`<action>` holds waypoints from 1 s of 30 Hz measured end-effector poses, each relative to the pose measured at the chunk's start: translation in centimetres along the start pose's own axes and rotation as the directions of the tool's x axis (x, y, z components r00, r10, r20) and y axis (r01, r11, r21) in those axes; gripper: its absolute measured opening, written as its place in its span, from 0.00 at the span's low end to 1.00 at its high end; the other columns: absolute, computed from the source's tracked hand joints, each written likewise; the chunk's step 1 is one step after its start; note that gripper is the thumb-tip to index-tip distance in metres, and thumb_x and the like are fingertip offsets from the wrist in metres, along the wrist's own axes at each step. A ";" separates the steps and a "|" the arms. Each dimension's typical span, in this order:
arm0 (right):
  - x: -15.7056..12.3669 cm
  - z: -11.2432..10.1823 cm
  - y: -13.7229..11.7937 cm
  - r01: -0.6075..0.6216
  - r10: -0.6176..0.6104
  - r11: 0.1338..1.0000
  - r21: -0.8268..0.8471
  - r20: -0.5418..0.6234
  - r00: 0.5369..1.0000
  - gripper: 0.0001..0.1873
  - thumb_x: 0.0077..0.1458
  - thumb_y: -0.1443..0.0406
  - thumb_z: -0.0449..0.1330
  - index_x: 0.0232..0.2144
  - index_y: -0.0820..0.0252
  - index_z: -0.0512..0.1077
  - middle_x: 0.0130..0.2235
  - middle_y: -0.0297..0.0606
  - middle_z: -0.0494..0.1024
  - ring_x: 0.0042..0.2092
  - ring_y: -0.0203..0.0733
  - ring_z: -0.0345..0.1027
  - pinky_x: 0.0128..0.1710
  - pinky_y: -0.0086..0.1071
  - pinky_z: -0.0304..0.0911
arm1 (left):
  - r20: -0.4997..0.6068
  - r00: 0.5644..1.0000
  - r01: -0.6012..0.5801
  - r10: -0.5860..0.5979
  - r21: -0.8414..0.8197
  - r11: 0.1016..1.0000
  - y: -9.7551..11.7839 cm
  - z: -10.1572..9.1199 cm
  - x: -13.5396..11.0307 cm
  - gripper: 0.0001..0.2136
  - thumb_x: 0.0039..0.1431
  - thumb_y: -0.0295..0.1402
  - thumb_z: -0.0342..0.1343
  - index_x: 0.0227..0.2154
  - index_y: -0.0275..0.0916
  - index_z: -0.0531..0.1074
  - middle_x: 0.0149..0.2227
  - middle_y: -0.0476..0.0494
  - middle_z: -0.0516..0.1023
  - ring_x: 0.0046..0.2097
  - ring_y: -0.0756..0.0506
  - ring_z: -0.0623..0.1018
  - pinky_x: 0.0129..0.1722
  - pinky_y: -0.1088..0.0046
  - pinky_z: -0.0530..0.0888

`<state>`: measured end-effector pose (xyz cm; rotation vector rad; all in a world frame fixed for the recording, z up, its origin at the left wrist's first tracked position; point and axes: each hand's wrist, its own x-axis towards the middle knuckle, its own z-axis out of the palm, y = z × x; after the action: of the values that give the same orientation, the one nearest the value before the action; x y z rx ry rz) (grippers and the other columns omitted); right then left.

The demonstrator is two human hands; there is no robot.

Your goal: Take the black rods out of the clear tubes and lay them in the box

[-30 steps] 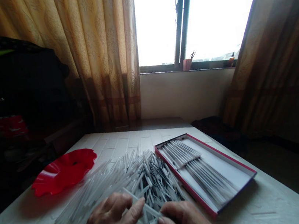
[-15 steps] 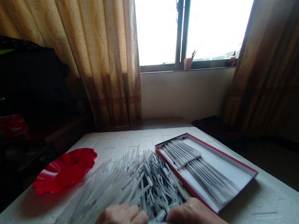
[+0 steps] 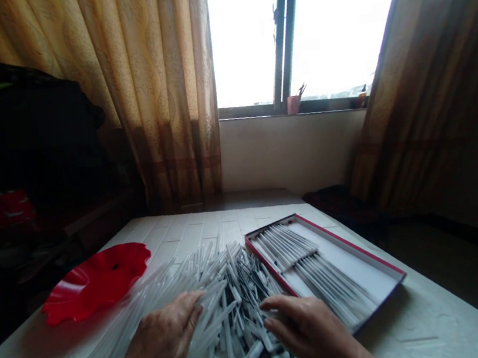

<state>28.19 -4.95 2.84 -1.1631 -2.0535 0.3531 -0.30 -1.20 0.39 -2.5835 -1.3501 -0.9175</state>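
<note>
My left hand (image 3: 163,335) reaches over a heap of clear, thin plastic tubes (image 3: 177,282), fingers stretched forward with the thumb slightly apart; nothing shows between them. Over the neighbouring pile of short whitish parts mixed with dark, thin pieces (image 3: 248,287) is my right hand (image 3: 311,332), its thumb and forefinger apart and no object visible in it. Just beyond the right hand lies a shallow red-edged box (image 3: 362,268). Inside it, slim pen-like sticks (image 3: 328,279) are laid side by side in two overlapping rows.
A red wavy-rimmed dish (image 3: 97,282) sits at the left of the white brick-patterned table (image 3: 440,316). Dark furniture with a black-covered object (image 3: 23,132) stands beyond it. A small pink cup (image 3: 293,104) rests on the windowsill, between patterned curtains (image 3: 165,94).
Half a second ago both hands were close together, gripping a clear-whitish tube between them. Now they are apart and farther forward, and that piece is no longer in them. The view has shifted slightly.
</note>
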 end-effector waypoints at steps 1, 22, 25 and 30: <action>0.0 0.3 0.2 -0.034 0.034 0.999 0.007 0.000 0.999 0.11 0.57 0.64 0.56 0.35 0.58 0.78 0.25 0.36 0.81 0.25 0.39 0.74 0.27 0.29 0.64 | -0.001 1.000 0.014 -0.014 0.033 0.999 -0.3 0.4 -0.3 0.15 0.69 0.38 0.45 0.49 0.46 0.75 0.44 0.44 0.84 0.44 0.40 0.84 0.40 0.69 0.80; 1.8 -4.8 4.1 -0.104 0.080 0.983 -0.153 -0.154 0.985 0.14 0.58 0.62 0.55 0.38 0.56 0.80 0.35 0.40 0.86 0.34 0.46 0.80 0.33 0.34 0.72 | -0.039 0.999 0.013 -0.010 0.079 0.997 -0.5 0.3 -0.2 0.14 0.67 0.36 0.46 0.45 0.43 0.77 0.41 0.42 0.83 0.40 0.42 0.84 0.39 0.68 0.80; 0.8 -6.5 7.1 -0.225 0.149 0.939 -0.260 -0.282 0.948 0.17 0.58 0.59 0.53 0.39 0.56 0.81 0.34 0.41 0.86 0.33 0.48 0.81 0.30 0.34 0.73 | -0.068 0.998 0.010 -0.003 0.105 0.994 -0.6 0.1 0.1 0.16 0.69 0.39 0.45 0.43 0.42 0.77 0.39 0.42 0.84 0.40 0.42 0.84 0.39 0.68 0.80; -0.7 -6.9 10.0 -0.324 0.215 0.876 -0.357 -0.313 0.925 0.19 0.58 0.61 0.51 0.40 0.59 0.80 0.37 0.46 0.86 0.36 0.52 0.82 0.33 0.37 0.73 | -0.109 0.994 0.045 -0.027 0.167 0.985 -0.8 -0.1 0.6 0.20 0.69 0.41 0.42 0.40 0.41 0.79 0.37 0.45 0.84 0.38 0.40 0.85 0.37 0.68 0.80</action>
<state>39.59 -0.76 1.70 -1.6622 -1.7715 -0.1059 -0.70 -0.32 0.61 -2.3575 -1.3862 -0.8898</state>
